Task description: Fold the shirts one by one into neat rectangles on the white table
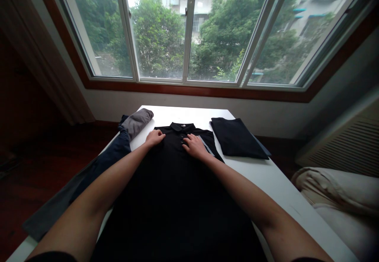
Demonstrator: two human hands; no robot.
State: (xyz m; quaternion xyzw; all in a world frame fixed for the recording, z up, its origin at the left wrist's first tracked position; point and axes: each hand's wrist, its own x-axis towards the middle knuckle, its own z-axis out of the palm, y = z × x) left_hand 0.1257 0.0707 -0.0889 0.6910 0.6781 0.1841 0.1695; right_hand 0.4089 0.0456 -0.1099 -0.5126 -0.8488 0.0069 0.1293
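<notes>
A black polo shirt (177, 183) lies spread face up on the white table, its collar (182, 127) toward the window and buttons at the neck. My left hand (155, 138) is at the shirt's left shoulder, its fingers curled together on the cloth. Over the button placket rests my right hand (194, 146), fingers spread and lying on the fabric. A grey stripe (207, 146) shows on the sleeve beside it. The lower part of the shirt runs toward me between my forearms.
Folded dark clothing (238, 137) lies on the table's right side. Along the left edge are a rolled grey garment (137, 123) and dark blue and grey clothes (100, 167) hanging over. The white table (284, 198) stands before a window; beige bedding (340, 191) is at right.
</notes>
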